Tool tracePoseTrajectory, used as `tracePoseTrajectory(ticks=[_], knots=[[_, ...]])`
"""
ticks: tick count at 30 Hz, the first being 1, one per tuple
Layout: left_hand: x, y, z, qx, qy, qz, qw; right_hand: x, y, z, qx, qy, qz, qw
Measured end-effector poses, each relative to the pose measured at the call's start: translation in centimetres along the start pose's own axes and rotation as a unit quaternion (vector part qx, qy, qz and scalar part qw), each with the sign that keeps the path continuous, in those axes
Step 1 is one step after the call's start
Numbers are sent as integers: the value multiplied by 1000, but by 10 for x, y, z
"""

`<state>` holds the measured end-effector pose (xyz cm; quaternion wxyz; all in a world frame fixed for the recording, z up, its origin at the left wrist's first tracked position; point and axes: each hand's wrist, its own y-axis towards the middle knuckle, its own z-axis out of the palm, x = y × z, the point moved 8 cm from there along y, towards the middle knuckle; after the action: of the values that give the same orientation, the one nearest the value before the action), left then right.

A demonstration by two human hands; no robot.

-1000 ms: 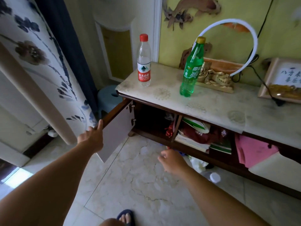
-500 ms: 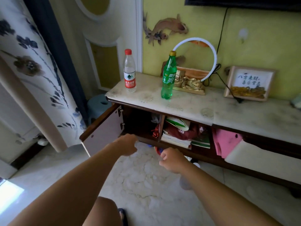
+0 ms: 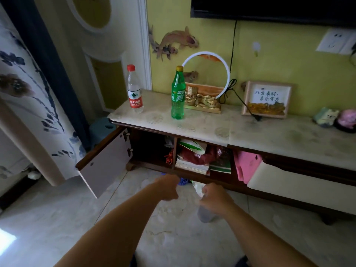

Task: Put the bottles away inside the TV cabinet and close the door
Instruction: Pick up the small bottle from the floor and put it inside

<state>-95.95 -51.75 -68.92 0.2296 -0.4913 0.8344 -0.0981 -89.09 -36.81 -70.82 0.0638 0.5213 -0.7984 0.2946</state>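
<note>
A clear water bottle (image 3: 134,91) with a red cap and red label stands at the left end of the TV cabinet top (image 3: 202,124). To its right stands a green soda bottle (image 3: 178,95) with a yellow cap. The cabinet door (image 3: 105,162) hangs wide open to the left, showing a dark compartment (image 3: 149,149). My left hand (image 3: 168,186) hovers low in front of the cabinet with fingers curled and nothing in it. My right hand (image 3: 213,199) is beside it, loosely curled and holding nothing.
The middle compartment holds books and a red bag (image 3: 196,158); pink cloth (image 3: 245,166) hangs further right. A ring lamp with gold ornament (image 3: 204,97) and a framed sign (image 3: 266,99) sit on top. A curtain (image 3: 28,93) hangs left. A white cup (image 3: 205,213) stands on the floor.
My left hand has let go of the open door and moved right, level with my right hand. The view has pulled back and tilted up, showing more of the wall.
</note>
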Motion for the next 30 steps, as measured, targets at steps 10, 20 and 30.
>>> tracePoseTrajectory(ticks=[10, 20, 30], knots=[[-27, 95, 92, 124, 162, 83, 975, -68, 66, 20, 19, -27, 63, 997], [1, 166, 138, 195, 52, 56, 978, -77, 143, 57, -6, -106, 61, 992], [18, 149, 139, 246, -119, -72, 959, -52, 135, 34, -21, -83, 72, 994]])
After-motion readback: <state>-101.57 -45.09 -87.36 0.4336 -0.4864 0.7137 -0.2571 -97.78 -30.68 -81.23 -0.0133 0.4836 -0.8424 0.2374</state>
